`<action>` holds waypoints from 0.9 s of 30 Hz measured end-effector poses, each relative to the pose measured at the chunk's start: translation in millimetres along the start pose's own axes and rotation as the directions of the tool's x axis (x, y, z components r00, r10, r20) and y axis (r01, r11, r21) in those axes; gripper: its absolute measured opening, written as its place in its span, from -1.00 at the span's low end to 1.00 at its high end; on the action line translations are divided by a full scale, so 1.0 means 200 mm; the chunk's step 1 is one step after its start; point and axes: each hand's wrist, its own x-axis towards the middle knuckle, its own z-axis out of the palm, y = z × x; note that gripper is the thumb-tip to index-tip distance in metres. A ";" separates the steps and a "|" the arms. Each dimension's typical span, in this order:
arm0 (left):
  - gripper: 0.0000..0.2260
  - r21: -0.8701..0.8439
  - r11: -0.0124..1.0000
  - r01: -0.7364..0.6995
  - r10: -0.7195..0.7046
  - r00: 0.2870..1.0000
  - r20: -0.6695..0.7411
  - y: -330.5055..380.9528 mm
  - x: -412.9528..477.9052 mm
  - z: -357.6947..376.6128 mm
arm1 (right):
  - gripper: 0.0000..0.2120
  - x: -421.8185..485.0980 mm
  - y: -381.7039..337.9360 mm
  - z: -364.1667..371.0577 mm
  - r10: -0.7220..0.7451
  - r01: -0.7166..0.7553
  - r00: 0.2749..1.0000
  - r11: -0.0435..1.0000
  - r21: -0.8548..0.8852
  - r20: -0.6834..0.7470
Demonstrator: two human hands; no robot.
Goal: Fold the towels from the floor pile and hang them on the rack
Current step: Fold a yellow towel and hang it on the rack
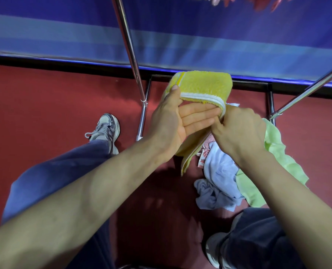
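Left hand (pixel 173 121) pinches yellow towel (pixel 204 84) thumb-over-fingers at center frame; right hand (pixel 239 129) grips its edge; pile (pixel 219 175) lower right.

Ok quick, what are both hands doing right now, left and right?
Left hand: holds the folded yellow towel, thumb on top, fingers flat beneath.
Right hand: fingers curled, gripping the same towel's right edge.

Fluffy terry towel (pixel 204 84) (yellow), glossy metal rack (pixel 131 49)
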 end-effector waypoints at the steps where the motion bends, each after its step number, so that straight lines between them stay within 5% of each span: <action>1: -0.47 -0.012 1.000 0.002 -0.002 1.000 0.005 0.00 0.01 0.00 | -0.65 0.00 0.00 0.00 0.003 -0.003 1.000 1.000 -0.007 0.013; 7: -0.50 0.057 0.998 -0.031 0.033 0.999 -0.027 0.04 0.03 -0.04 | -0.59 0.03 0.01 -0.05 0.014 -0.011 0.998 0.998 0.065 -0.056; 12: -0.84 0.085 0.993 -0.081 0.087 0.994 -0.068 -0.01 0.06 -0.07 | -0.60 0.02 -0.01 -0.07 0.002 0.007 0.997 0.993 0.119 -0.073; 17: -0.51 0.133 0.989 0.069 -0.078 0.995 0.064 -0.09 0.03 -0.04 | -0.62 0.02 -0.03 -0.08 -0.022 0.030 0.997 0.994 0.104 -0.077; 21: -0.81 0.312 0.948 -0.055 -0.005 0.982 0.190 -0.13 0.00 0.00 | -0.60 0.02 -0.03 -0.08 -0.003 0.009 0.998 0.996 0.092 -0.064; 24: -0.63 0.406 0.904 -0.132 0.037 0.972 0.234 -0.15 0.00 -0.01 | -0.64 0.03 -0.02 -0.07 -0.022 0.036 0.994 0.991 0.131 -0.108; 27: -0.85 0.422 0.889 -0.179 0.118 0.979 0.167 -0.17 0.01 -0.03 | -0.65 0.02 -0.02 -0.07 -0.040 0.061 0.991 0.984 0.165 -0.126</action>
